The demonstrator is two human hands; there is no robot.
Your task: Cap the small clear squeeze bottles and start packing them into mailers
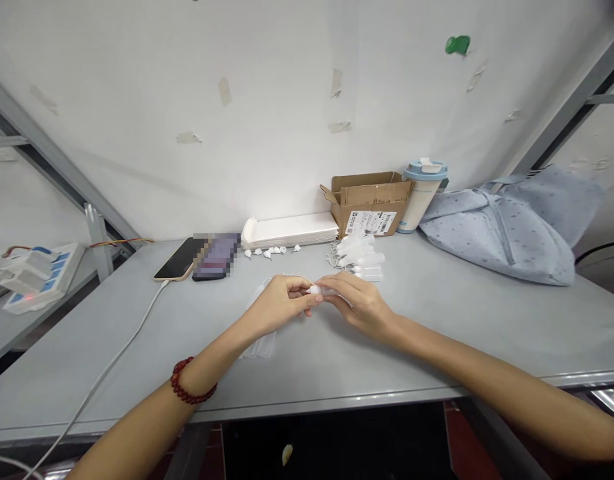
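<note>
My left hand and my right hand meet over the table, both closed on one small plastic bottle. Its white cap shows between my left fingertips, while most of the clear body lies hidden under my right fingers. Partly covered by my left hand and forearm, several clear plastic bottles lie on the tabletop. Beyond my right hand is a pile of similar bottles with white tops and thin tips. A loose row of small white pointed caps lies behind my left hand.
Along the wall stand a flat white box, an open cardboard box and a tumbler. A pale blue cloth bag lies at right. Two phones, one a black-screened phone on a white cable, are at left.
</note>
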